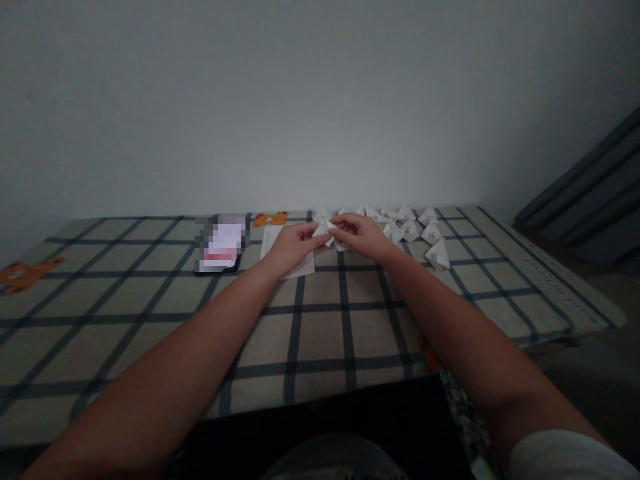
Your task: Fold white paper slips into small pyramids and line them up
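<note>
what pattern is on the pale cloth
Pale cloth: dark checks, with orange bears; best in the head view.

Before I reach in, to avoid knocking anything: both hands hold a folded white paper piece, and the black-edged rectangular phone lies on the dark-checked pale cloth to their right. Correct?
Wrong side: the head view shows the black-edged phone on the checked cloth to the left of the left hand and right hand, which do hold the folded white paper piece.

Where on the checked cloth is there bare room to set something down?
The checked cloth is bare between the phone and the leftmost bear print, and again between the left forearm and right forearm. It is crowded around the right hand, where folded paper pieces cluster.
</note>
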Action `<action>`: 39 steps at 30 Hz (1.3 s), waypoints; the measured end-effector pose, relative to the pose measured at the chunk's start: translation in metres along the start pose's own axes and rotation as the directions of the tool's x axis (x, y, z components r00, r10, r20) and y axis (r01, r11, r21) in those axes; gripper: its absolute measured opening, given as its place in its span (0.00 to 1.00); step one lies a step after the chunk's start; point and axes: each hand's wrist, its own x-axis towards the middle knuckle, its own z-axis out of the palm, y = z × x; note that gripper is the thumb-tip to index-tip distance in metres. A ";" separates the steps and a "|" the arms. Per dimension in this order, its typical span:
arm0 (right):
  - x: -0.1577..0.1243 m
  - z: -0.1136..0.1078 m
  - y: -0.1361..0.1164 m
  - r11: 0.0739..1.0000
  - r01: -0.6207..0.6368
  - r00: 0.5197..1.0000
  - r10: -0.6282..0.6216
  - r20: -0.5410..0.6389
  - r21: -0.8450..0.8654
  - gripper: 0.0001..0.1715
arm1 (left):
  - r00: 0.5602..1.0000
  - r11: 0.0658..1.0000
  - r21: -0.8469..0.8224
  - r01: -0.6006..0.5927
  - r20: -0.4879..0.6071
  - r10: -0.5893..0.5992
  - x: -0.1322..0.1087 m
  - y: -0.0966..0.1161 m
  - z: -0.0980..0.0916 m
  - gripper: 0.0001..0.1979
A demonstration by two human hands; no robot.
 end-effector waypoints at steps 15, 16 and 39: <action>-0.002 0.003 -0.007 0.999 -0.032 0.997 0.030 -0.069 -0.035 0.16 | 0.990 0.988 -0.066 0.139 0.021 -0.138 -0.003 0.006 0.007 0.18; -0.002 0.003 -0.007 0.999 -0.034 0.997 0.032 -0.069 -0.029 0.16 | 0.991 0.990 -0.047 0.132 0.020 -0.131 -0.004 0.007 0.007 0.17; -0.007 0.005 -0.010 0.993 0.010 0.999 -0.016 -0.052 -0.119 0.14 | 0.988 0.981 -0.121 0.152 0.053 -0.147 -0.009 0.005 0.010 0.19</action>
